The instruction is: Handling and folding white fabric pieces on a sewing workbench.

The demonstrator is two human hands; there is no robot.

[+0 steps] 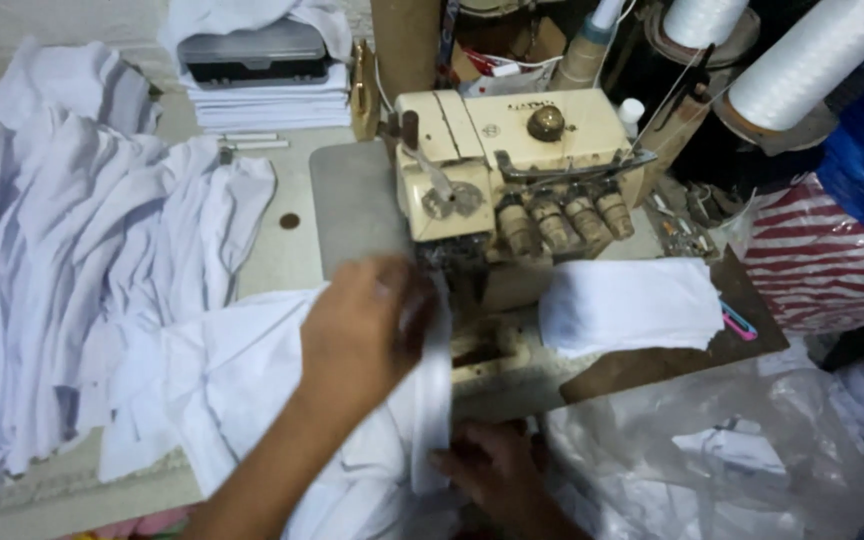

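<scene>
The left hand [357, 330] lies flat and blurred on the white garment [242, 390], pressing it just before the cream overlock machine [502, 180], so the needle area is hidden. The right hand [497, 475], low and shadowed, pinches a narrow white strip [435, 400] at the garment's edge; its fingers are hard to make out. The cloth spills off the table's near edge. A heap of white fabric [62, 270] crowds the left; bare table [287, 250] shows only behind the hand. Thread cones [812, 60] are cut off above
</scene>
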